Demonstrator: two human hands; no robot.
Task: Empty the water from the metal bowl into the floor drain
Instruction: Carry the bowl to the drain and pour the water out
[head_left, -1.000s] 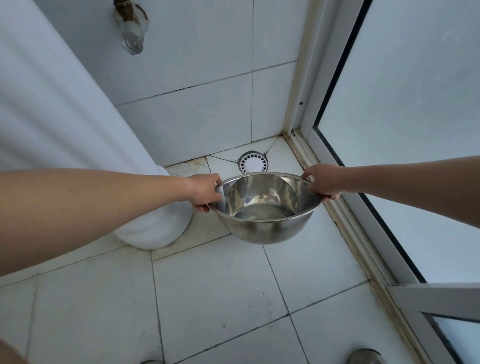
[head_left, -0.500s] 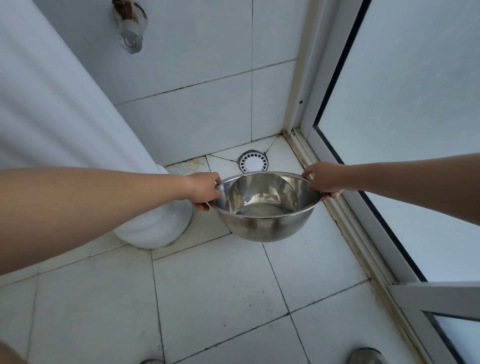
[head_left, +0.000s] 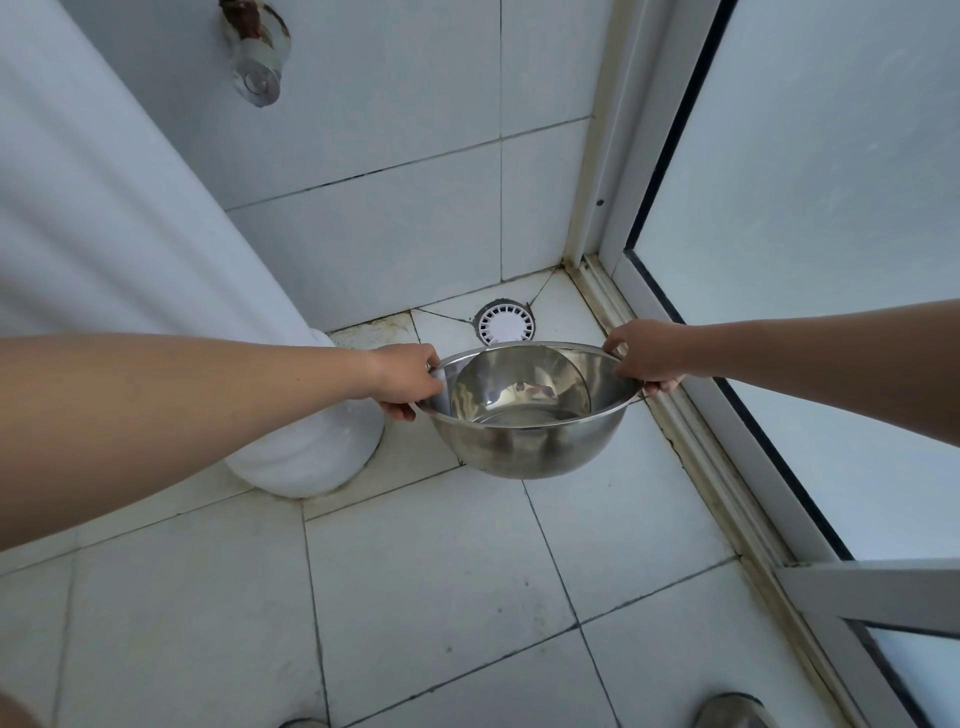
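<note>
A shiny metal bowl (head_left: 524, 447) hangs in the air over the tiled floor, with a little water pooled inside. The bowl tilts away from me, its far rim lower. My left hand (head_left: 408, 379) grips the left rim with the thumb on top and fingers beneath. My right hand (head_left: 649, 356) grips the right rim the same way. The round white floor drain (head_left: 505, 323) lies in the floor corner just beyond the bowl's far rim, its near edge hidden by the bowl.
A white ribbed pedestal (head_left: 291, 447) stands on the floor left of the bowl. A rusty pipe stub (head_left: 254, 47) juts from the tiled wall above. A frosted sliding door and its frame (head_left: 691, 431) run along the right. Shoe tips (head_left: 732, 712) show at the bottom edge.
The bowl has tipped further away from me, so its outer near wall shows more and the water sits towards the far side. Both hands keep their hold on the rim.
</note>
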